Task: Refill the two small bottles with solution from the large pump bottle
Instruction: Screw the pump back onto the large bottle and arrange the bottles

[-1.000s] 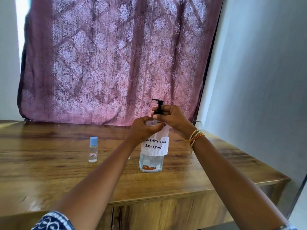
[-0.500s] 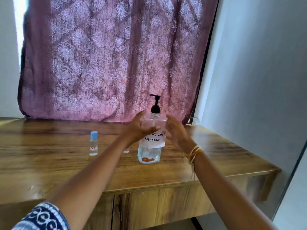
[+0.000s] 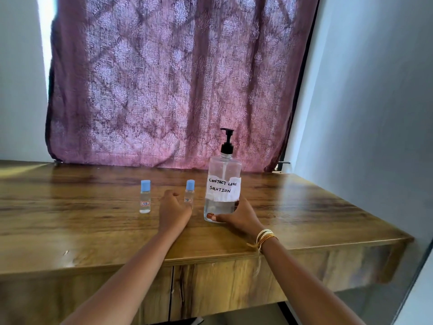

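Observation:
The large clear pump bottle stands upright on the wooden table, with a black pump and a paper label reading "contact lens solution". My right hand grips its base, thumb across the front and fingers behind. Two small clear bottles with blue caps stand to its left. One small bottle is farther left and stands free. The other small bottle stands right against my left hand. That hand lies low on the table with curled fingers and hides the bottle's lower edge. Whether it grips the bottle is unclear.
A purple patterned curtain hangs behind the table. A pale wall closes off the right side. The table's front edge runs under my forearms, with cabinet doors below it.
Both hands have come down from the pump bottle's top. The right hand now holds its base and the left rests by the small bottle, which had been hidden behind it.

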Available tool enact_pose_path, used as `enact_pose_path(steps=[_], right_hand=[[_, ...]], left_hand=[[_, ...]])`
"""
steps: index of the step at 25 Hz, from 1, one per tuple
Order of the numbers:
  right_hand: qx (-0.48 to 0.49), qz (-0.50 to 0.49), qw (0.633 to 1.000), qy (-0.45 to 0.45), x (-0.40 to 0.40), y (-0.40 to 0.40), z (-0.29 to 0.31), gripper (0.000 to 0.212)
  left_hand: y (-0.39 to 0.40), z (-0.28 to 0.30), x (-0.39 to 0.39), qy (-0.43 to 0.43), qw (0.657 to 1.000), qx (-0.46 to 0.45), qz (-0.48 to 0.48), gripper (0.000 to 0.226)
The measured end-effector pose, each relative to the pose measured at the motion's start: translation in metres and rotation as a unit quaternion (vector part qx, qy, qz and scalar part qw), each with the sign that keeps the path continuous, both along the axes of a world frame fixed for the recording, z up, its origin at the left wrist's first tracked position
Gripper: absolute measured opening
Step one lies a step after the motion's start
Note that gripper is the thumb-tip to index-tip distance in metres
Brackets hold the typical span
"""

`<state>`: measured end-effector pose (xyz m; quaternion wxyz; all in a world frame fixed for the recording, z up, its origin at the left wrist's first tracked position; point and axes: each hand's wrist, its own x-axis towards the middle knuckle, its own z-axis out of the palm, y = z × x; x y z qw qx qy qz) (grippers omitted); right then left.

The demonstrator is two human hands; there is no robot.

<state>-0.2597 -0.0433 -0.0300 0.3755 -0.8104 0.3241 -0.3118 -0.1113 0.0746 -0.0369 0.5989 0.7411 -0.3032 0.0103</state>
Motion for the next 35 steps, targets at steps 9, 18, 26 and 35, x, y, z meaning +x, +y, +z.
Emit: enact_pose_path(steps=[9,18,26,35], right_hand=[[-0.012,-0.006,1.000,0.009,0.035,-0.029,0.008,0.082],[0.000,0.007,1.000,-0.017,0.131,-0.116,0.008,0.075],[-0.041,-0.002,0.999,0.030,0.190,-0.197,0.006,0.074],[-0.003,-0.014,0.999,0.050,0.165,-0.144,0.009,0.074]], left_hand=[[-0.039,0.001,0.041,-0.080,0.985,0.150,0.006,0.028],[-0.123,0.003,0.115,-0.093,0.979,0.177,0.031,0.029],[-0.184,-0.001,0.174,-0.141,0.954,0.250,0.084,0.029],[-0.140,0.008,0.124,-0.142,0.958,0.240,0.060,0.028]])
